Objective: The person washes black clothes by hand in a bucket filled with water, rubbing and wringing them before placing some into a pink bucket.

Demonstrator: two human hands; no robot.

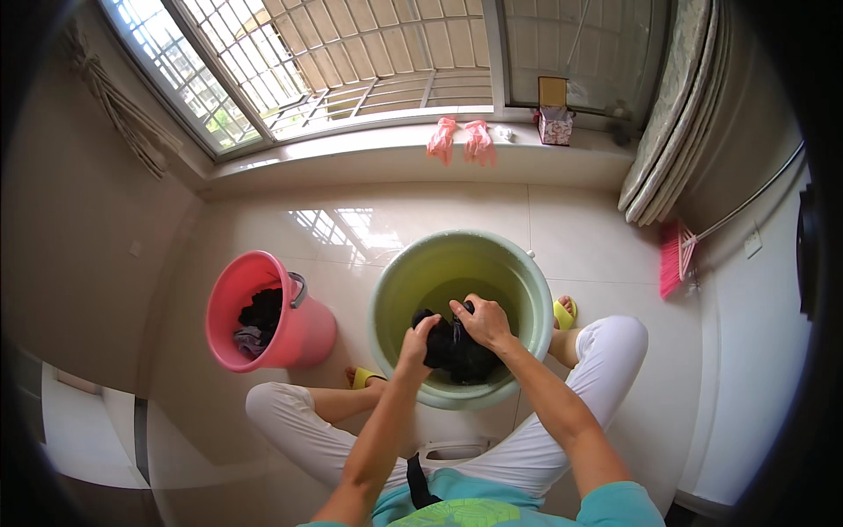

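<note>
A large pale green plastic tub [395, 290] stands on the floor between my knees, with water in its bottom. Over it, both hands grip a wet black cloth item [464, 359]. On the cloth's left side, my left hand [418, 342] pinches a bunched part between thumb and fingers. Higher up on the right, my right hand [486, 321] is closed around another bunch of it. The lower part of the cloth hangs down into the tub; whether it touches the water I cannot tell.
Left of the tub, a pink bucket [313, 336] holds dark and grey cloths [260, 316]. Pink rubber gloves [477, 141] and a patterned box [555, 125] lie on the window ledge [369, 148]. A pink broom [675, 257] leans at the right wall, near a long curtain [678, 112].
</note>
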